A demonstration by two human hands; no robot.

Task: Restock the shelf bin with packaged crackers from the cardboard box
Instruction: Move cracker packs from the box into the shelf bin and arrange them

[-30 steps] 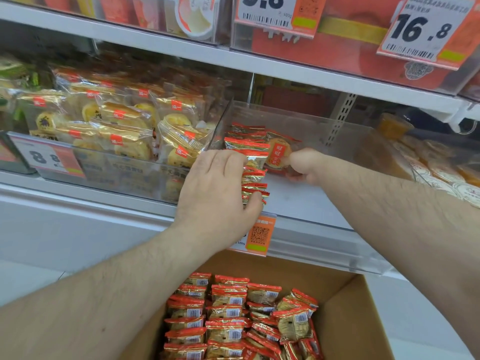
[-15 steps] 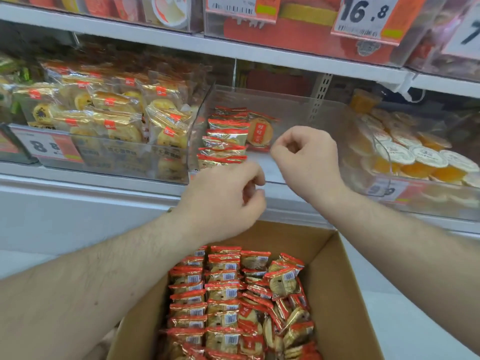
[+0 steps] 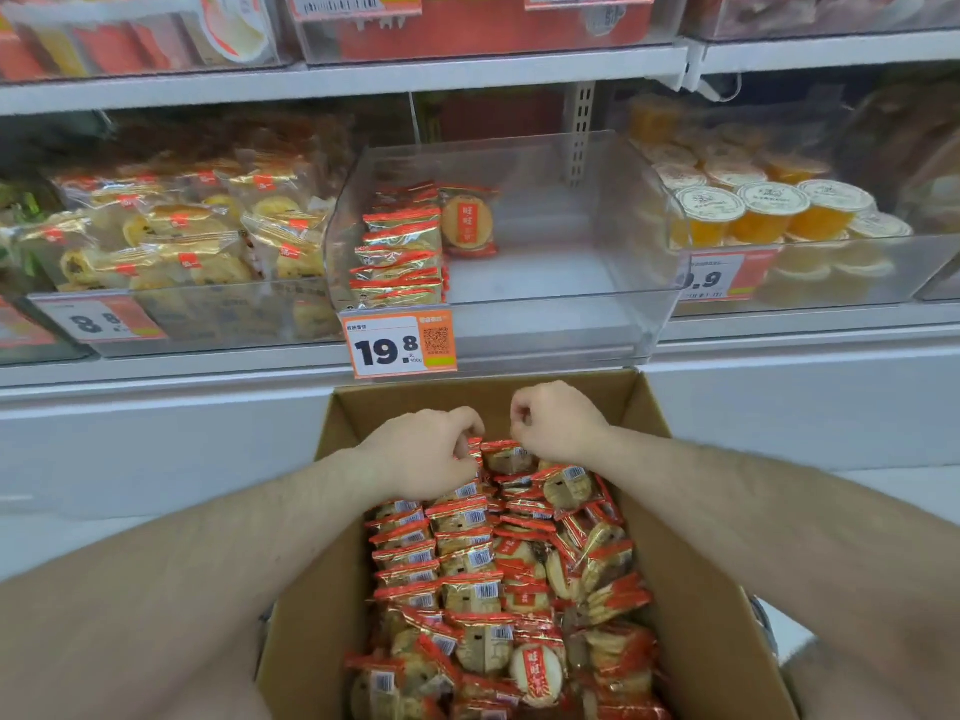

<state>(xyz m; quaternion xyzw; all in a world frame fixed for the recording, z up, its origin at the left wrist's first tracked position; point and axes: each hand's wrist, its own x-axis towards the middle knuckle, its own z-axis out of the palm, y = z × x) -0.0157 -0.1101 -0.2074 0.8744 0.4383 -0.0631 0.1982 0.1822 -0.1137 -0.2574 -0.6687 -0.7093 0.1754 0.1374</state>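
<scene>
An open cardboard box (image 3: 415,400) below me is packed with several red-and-gold cracker packets (image 3: 467,563). Above it, a clear shelf bin (image 3: 571,324) holds a short row of the same crackers (image 3: 400,252) along its left wall; its floor to the right is bare. My left hand (image 3: 421,454) is at the far end of the box, fingers curled and pinching the red edge of a packet. Just right of it, my right hand (image 3: 556,423) has its curled fingers on the top edge of the neighbouring packet (image 3: 506,457).
A price tag reading 19.8 (image 3: 400,343) hangs on the bin's front. A bin of yellow pastries (image 3: 182,236) stands to the left, and one of orange jelly cups (image 3: 769,210) to the right. Another stocked shelf (image 3: 363,80) runs overhead.
Both hands have left the shelf bin and come down into the far end of the cardboard box. The packets they set down stay in the bin's left row.
</scene>
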